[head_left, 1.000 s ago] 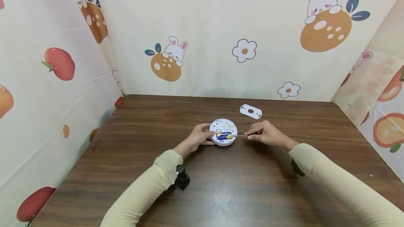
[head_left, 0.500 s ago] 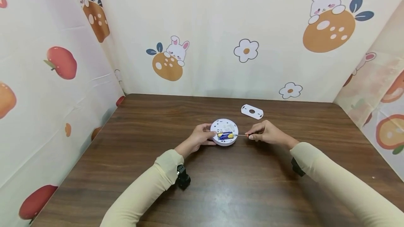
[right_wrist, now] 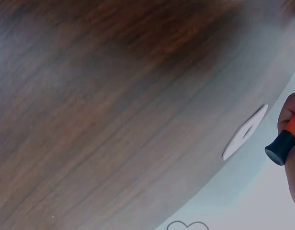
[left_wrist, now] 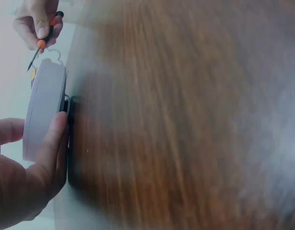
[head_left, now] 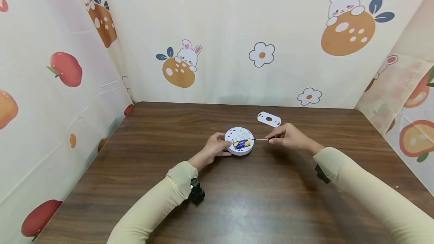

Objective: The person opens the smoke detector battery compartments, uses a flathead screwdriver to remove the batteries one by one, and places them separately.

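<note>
The fingers and thumb of the right hand (head_left: 289, 136) pinch the black and orange handle of a screwdriver (left_wrist: 49, 35), its slim shaft running across to the near side of a round white device (head_left: 239, 134). The tip sits just by the device's rim, close to the blue-and-yellow batteries (head_left: 241, 145) on its upper face; whether it touches cannot be told. The fingers of the left hand (head_left: 215, 145) hold the device by its left side, thumb over the rim, the others along its side and underside.

Just beyond the right hand lies a white oblong plate (head_left: 273, 120) with a hole in it, near the back edge of the brown counter (head_left: 223, 206). The device sits a little forward of that edge, around the middle. The left and right edges are well apart from both hands, and a broad stretch of wood spreads between the forearms toward the person.

Both forearms, in pale sleeves (head_left: 152, 206), reach forward and angle inward. The right wrist points the screwdriver leftward, level with the device. A patterned cloth (head_left: 223, 22) rises behind the back edge.
</note>
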`<state>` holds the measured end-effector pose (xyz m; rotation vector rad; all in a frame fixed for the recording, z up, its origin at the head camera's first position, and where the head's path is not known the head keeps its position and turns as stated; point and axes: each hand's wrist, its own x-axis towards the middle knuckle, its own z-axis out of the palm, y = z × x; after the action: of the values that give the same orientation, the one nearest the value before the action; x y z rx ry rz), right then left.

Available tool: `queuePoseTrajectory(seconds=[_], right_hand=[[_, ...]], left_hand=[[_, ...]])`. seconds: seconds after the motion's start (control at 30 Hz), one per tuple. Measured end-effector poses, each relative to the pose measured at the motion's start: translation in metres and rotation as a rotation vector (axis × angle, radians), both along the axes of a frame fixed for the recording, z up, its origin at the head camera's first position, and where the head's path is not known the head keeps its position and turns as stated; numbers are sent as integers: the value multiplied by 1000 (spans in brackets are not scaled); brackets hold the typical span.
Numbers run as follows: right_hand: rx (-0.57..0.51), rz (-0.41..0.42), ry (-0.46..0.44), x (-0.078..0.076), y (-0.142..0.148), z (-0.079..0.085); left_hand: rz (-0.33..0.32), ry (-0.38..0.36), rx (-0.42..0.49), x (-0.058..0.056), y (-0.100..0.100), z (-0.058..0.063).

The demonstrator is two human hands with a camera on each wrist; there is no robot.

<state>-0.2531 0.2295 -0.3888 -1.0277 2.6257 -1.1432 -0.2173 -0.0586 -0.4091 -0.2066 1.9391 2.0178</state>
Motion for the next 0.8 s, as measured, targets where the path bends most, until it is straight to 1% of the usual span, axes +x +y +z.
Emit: queuePoseTrajectory(seconds=[0.2, 0.4, 0.47, 0.53, 0.63, 0.7, 0.77, 0.8], right_hand=[[10, -29, -13, 5, 1, 5], [26, -27, -34, 9, 2, 6], [22, -20, -30, 10, 3, 6], [18, -12, -13, 10, 3, 6], [19, 1, 12, 10, 3, 8], [30, 3, 13, 9, 2, 10], [46, 2, 5, 9, 1, 13], [56, 1, 5, 9, 0, 15]], left_hand=[[24, -31, 21, 6, 2, 2], [20, -87, 48, 14, -1, 2], [-1, -104, 61, 18, -3, 3], [-37, -117, 73, 21, -6, 4], [-115, -145, 63, 25, -11, 6], [-160, -150, 46, 25, -15, 7], [-171, -152, 27, 22, -19, 9], [-165, -148, 18, 21, -21, 10]])
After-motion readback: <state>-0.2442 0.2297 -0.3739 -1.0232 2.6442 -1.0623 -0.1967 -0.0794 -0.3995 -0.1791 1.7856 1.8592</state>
